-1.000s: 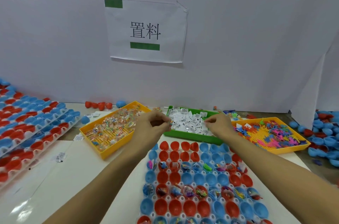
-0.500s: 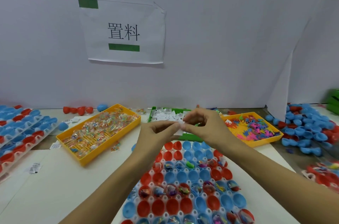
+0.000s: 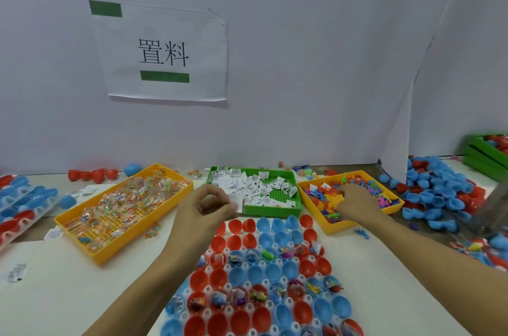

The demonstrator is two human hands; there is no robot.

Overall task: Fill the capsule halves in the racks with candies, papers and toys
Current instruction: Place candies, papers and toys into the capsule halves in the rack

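The rack (image 3: 264, 275) sits on the table (image 3: 55, 280) right in front of the person, w/ red & blue capsule halves (image 3: 255, 272) open side up so stuff can drop in. Some middle & near rows have bits inside; the far rows look bare, so the job seems partway done.

Three trays sit side by side just past the rack, prob. so both hands can reach them fast: candies (image 3: 129, 198) in the left yellow tray (image 3: 96, 256), papers (image 3: 255, 187) in the green tray (image 3: 272, 207), toys (image 3: 365, 187) in the right yellow tray (image 3: 332, 228).

Left hand (image 3: 206, 205) hangs above the far left edge of the rack, fingers curled, pinching a small white paper (image 3: 238, 205) at the tips, prob. ready to put in a cup. Right hand (image 3: 354, 202) is down in the toy tray, fingers bent into the pile. Can't tell if it has a toy yet, the fingertips are hidden.

The near end of the rack is cut off at the bottom. More racks (image 3: 19, 206) on the left are cut off too. A blurry grey thing at the right edge is too smeared to name. What's in each filled cup is too small to tell.
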